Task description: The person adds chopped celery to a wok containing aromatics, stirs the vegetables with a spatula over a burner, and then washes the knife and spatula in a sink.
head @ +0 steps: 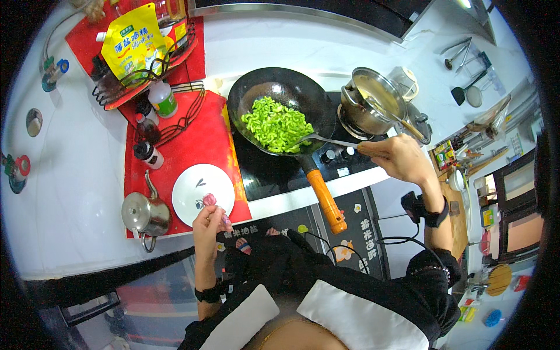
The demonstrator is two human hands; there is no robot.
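My right hand (401,158) grips the wooden handle of a metal spatula (326,139). The spatula's blade lies among chopped green vegetable pieces (275,127) in a black wok (302,85). Pointing toward me is the wok's orange wooden handle (326,199), which neither hand touches. My left hand (206,225) is at the near rim of a white plate (188,192) with a printed floral pattern. Its fingers are drawn together over that rim, and a small pink patch shows beside them. Whether they grip the plate or something small is unclear.
On the black cooktop (271,175), a steel pot (372,113) holding pale liquid stands right of the wok, with a lid (418,124) behind it. Left are a small steel pot (146,214), a shaker bottle (148,155) and a wire rack (183,113) of seasonings on red mats.
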